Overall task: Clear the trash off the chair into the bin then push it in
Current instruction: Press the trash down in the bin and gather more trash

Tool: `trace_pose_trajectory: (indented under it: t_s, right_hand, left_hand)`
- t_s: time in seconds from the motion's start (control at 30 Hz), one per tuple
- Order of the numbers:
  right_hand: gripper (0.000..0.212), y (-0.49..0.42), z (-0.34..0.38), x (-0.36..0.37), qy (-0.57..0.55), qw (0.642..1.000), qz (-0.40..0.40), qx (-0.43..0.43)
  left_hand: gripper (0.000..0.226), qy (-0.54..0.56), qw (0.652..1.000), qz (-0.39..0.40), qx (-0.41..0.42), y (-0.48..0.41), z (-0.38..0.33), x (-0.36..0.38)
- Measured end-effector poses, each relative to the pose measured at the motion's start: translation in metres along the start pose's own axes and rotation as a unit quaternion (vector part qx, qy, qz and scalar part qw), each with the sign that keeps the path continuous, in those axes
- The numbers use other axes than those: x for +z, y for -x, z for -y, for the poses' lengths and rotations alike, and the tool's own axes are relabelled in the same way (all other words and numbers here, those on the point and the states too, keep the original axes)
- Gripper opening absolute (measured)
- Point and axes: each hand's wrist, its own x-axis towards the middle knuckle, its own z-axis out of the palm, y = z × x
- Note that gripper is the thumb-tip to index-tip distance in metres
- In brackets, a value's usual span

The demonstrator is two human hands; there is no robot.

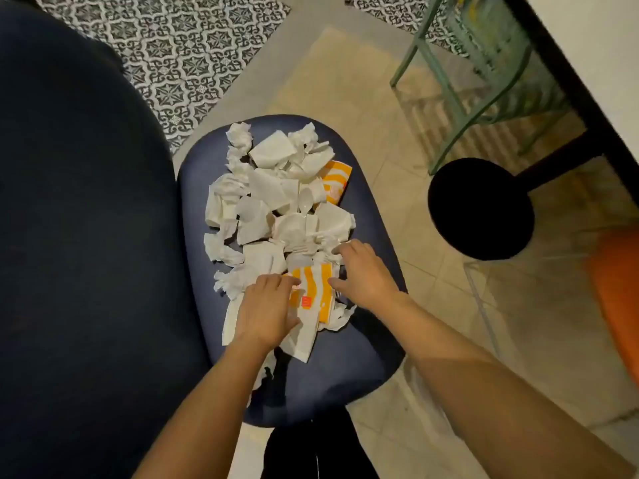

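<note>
A dark blue office chair seat (366, 368) lies below me, covered by a heap of crumpled white napkins (266, 191), clear plastic cutlery and two orange-and-white paper wrappers. One wrapper (313, 292) lies at the near end, the other wrapper (336, 181) at the far right. My left hand (266, 312) rests flat on the near paper, fingers spread. My right hand (363, 271) reaches over the near wrapper's right side, fingers apart, touching the napkins. The chair's backrest (76, 236) fills the left. A black round bin (480, 209) stands on the floor to the right.
A green metal chair frame (460, 98) stands at the back right beside a dark table leg (560, 98). Something orange (619, 305) sits at the right edge. The floor is beige tile with a patterned rug (173, 46) behind the chair.
</note>
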Motion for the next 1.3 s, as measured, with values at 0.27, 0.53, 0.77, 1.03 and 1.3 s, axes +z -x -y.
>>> trace_pose_trajectory:
  t_s: [0.27, 0.53, 0.77, 1.03, 1.3]
  right_hand:
    - [0.058, -0.032, -0.005, 0.036, -0.074, 0.994, 0.066, 0.036]
    - [0.049, -0.033, -0.006, 0.053, -0.136, 0.987, 0.065, 0.047]
    - [0.040, -0.021, -0.005, 0.053, -0.180, 0.981, 0.056, 0.048]
    - [0.048, 0.004, -0.001, 0.035, -0.240, 0.965, -0.045, 0.093]
    - [0.049, 0.050, -0.022, 0.016, -0.189, 0.966, -0.138, 0.111]
  left_hand:
    - [0.061, -0.058, 0.997, 0.054, 0.006, -0.014, 0.008, 0.033]
    - [0.052, -0.050, 0.994, 0.093, -0.006, -0.020, 0.008, 0.044]
    - [0.042, 0.116, 0.980, 0.161, -0.004, -0.016, 0.010, 0.035]
    - [0.029, 0.072, 0.991, 0.108, 0.040, -0.001, 0.005, 0.022]
    - [0.020, 0.132, 0.990, -0.003, 0.037, 0.018, -0.025, 0.003]
